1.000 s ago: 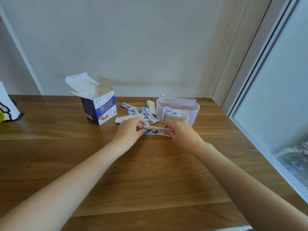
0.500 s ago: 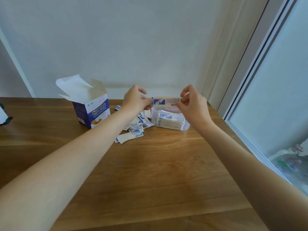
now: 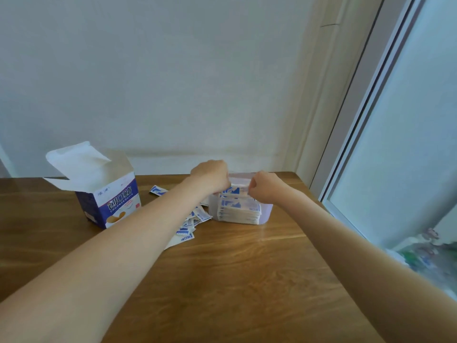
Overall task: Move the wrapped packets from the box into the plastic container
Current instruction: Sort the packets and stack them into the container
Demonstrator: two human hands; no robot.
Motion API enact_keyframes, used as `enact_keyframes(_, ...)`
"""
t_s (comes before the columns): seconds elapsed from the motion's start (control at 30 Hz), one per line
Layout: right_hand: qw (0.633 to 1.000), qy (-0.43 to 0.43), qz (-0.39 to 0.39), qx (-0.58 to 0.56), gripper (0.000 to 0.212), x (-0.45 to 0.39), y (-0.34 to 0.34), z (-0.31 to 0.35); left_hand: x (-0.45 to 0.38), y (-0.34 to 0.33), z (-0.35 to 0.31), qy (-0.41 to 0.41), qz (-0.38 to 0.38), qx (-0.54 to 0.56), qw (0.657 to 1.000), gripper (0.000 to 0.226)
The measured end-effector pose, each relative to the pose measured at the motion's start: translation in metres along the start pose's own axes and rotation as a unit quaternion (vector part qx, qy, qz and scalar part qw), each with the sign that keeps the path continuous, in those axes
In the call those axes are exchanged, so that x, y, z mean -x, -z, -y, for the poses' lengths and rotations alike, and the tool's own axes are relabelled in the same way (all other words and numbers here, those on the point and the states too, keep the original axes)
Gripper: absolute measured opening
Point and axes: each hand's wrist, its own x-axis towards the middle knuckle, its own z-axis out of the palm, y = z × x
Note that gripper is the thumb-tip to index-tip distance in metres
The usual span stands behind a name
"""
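Left hand (image 3: 210, 175) and right hand (image 3: 265, 186) pinched opposite ends of blue-and-white wrapped packet (image 3: 236, 190), held over translucent plastic container (image 3: 265, 211) at frame centre, open blue-and-white cardboard box (image 3: 108, 204) left.

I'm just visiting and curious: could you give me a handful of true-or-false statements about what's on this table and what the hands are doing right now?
1. The blue and white cardboard box stands with its top flaps open. True.
2. Both hands, left and right, hold one wrapped packet over the clear plastic container. True.
3. The container is empty. False: a stack of packets already sits inside.
4. All remaining packets are in the box. False: loose packets lie on the wooden table between box and container.
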Motion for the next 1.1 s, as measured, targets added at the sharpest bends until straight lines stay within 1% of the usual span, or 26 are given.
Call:
enact_keyframes(0.1,1.000,-0.002,0.015,0.021,0.032,0.000,-0.001,0.004,-0.001,-0.004,0.002,-0.021,0.020,-0.064,0.998,0.022)
enact_keyframes(0.23,0.998,-0.012,0.036,0.052,0.032,0.000,0.002,0.009,-0.002,-0.005,-0.002,-0.036,0.029,-0.128,0.991,0.022)
enact_keyframes(0.33,0.997,-0.031,0.037,0.063,0.030,-0.001,0.003,0.012,-0.001,-0.004,-0.007,-0.034,0.034,-0.159,0.986,0.021)
enact_keyframes(0.43,0.996,-0.026,0.039,0.073,0.019,-0.002,0.005,0.015,0.000,-0.003,-0.011,-0.025,0.044,-0.184,0.982,0.023)
enact_keyframes(0.53,0.993,-0.039,0.075,0.081,0.032,-0.002,0.003,0.019,0.001,-0.002,-0.016,-0.018,0.059,-0.209,0.976,0.028)
enact_keyframes(0.6,0.993,-0.037,0.076,0.079,0.037,-0.002,0.000,0.021,0.001,-0.002,-0.017,-0.013,0.068,-0.220,0.973,0.028)
enact_keyframes(0.7,0.993,-0.032,0.070,0.084,0.038,-0.006,-0.003,0.021,0.000,-0.003,-0.017,-0.013,0.079,-0.224,0.971,0.029)
enact_keyframes(0.77,0.994,-0.040,0.065,0.081,0.037,-0.006,-0.004,0.022,-0.001,-0.004,-0.016,-0.015,0.074,-0.212,0.974,0.028)
enact_keyframes(0.83,0.996,-0.042,0.040,0.074,0.034,-0.005,-0.004,0.022,-0.001,-0.003,-0.014,-0.023,0.043,-0.179,0.983,0.026)
enact_keyframes(0.9,0.997,-0.024,-0.005,0.070,0.028,0.002,0.001,0.023,0.001,0.002,-0.007,-0.036,-0.025,-0.137,0.990,0.024)
enact_keyframes(0.93,0.997,-0.007,-0.042,0.069,0.024,0.007,0.005,0.026,0.003,0.005,-0.002,-0.044,-0.068,-0.115,0.990,0.023)
enact_keyframes(1.0,0.989,0.044,-0.118,0.084,0.017,0.022,0.010,0.037,0.010,0.009,0.014,-0.054,-0.137,-0.072,0.986,0.023)
enact_keyframes(1.03,0.983,0.081,-0.145,0.084,0.016,0.030,0.010,0.044,0.015,0.010,0.023,-0.055,-0.156,-0.054,0.985,0.023)
enact_keyframes(1.07,0.977,0.126,-0.158,0.073,0.016,0.036,0.006,0.051,0.022,0.011,0.033,-0.050,-0.161,-0.041,0.985,0.022)
enact_keyframes(1.1,0.971,0.176,-0.152,0.057,0.019,0.041,-0.002,0.059,0.029,0.010,0.044,-0.040,-0.158,-0.037,0.986,0.021)
